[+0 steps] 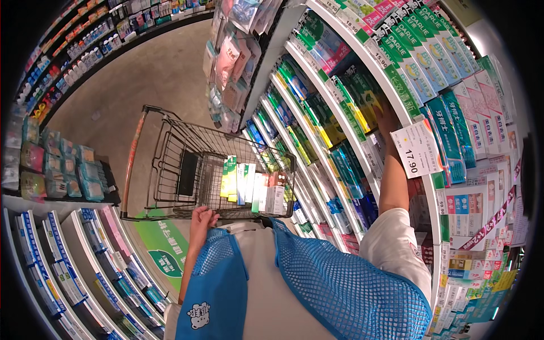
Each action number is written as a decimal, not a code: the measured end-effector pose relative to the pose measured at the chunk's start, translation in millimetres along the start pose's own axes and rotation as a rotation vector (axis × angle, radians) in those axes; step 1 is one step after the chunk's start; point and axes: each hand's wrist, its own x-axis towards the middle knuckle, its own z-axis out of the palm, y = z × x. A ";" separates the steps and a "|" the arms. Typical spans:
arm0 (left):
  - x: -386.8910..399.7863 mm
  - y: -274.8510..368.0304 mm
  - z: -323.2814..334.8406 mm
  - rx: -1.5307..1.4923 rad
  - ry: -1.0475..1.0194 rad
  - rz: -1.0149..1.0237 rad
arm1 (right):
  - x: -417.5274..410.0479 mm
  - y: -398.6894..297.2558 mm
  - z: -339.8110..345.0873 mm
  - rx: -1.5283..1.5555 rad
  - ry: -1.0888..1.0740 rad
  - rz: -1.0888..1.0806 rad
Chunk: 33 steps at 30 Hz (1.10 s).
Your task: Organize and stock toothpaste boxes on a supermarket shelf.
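Note:
My right hand (386, 117) reaches deep into a shelf bay on the right, at the green and yellow Darlie toothpaste boxes (360, 95). Shadow hides its fingertips, so whether it grips a box is unclear. Below my chest, my left hand (205, 219) is beside the near rim of a wire shopping cart (170, 206), fingers loosely curled, with no item visible in it. Inside the cart stand several toothpaste boxes in a row: a green and yellow one (229, 176), white and blue ones (245, 182), and red, white and grey ones (276, 193).
Curved-looking shelf edges (418, 140) with price tags run close along my right side. A price card (416, 148) sticks out near my right forearm. Hanging packets (229, 59) jut out beyond the cart. More stocked shelves (80, 263) stand at the left.

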 end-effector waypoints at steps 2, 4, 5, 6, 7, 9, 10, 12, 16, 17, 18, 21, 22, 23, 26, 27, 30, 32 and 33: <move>-0.8 1.3 0.1 -0.003 0.000 0.008 | 1.2 0.0 0.4 -0.004 -0.009 0.007; -0.7 1.2 -1.4 -0.006 0.001 0.013 | 0.3 -4.5 -1.5 -0.009 -0.021 0.014; -0.2 0.7 -2.7 -0.005 -0.001 0.015 | -1.1 -6.9 -2.6 -0.021 -0.004 0.012; 0.2 0.1 -3.6 -0.004 -0.006 0.016 | -2.3 -8.7 -4.7 -0.035 0.013 0.012; 0.1 -0.4 -4.2 -0.001 -0.007 0.017 | -2.3 -5.1 -2.7 -0.035 0.014 0.014; -0.9 -1.8 -5.6 0.001 0.016 0.025 | -1.6 1.3 0.4 -0.012 0.032 -0.041; -0.3 -4.0 -7.5 0.004 0.016 0.027 | -1.9 2.1 1.7 -0.010 0.033 -0.038; 0.6 -6.6 -10.9 0.033 0.023 0.017 | -4.3 2.5 1.7 -0.018 0.045 -0.027; 0.7 -7.6 -8.7 0.002 0.017 0.013 | -5.4 3.1 -0.7 -0.028 0.025 0.009; 1.3 -8.0 -8.4 -0.004 0.025 0.005 | -3.4 4.7 -0.1 0.014 0.009 -0.001; 1.4 -8.2 -7.9 -0.012 0.035 -0.002 | -3.2 5.2 0.5 0.058 -0.007 -0.014; 2.1 -6.0 -3.8 0.007 0.030 -0.021 | -4.8 -11.8 -17.0 -0.142 0.096 -0.072; 3.1 -4.6 -1.7 0.014 0.020 -0.020 | -7.5 -10.7 -20.6 -0.146 0.099 -0.062; 4.4 -3.2 0.4 0.024 0.012 -0.019 | -11.9 -9.0 -24.5 -0.157 0.073 -0.020; 6.3 1.6 5.2 0.067 0.006 -0.016 | -29.8 -5.4 -34.5 -0.180 -0.005 0.101; 6.3 2.2 5.7 0.074 0.001 -0.018 | -39.5 -4.5 -37.4 -0.187 -0.036 0.141; 8.7 3.2 7.2 0.092 -0.030 -0.005 | -72.4 -2.7 -47.2 -0.210 -0.130 0.265; 12.3 1.8 6.7 0.088 -0.062 -0.038 | -97.7 -4.3 -50.1 -0.217 -0.070 0.276; 12.6 0.8 6.3 0.092 -0.063 -0.042 | -108.5 -8.3 -49.6 -0.218 -0.074 0.280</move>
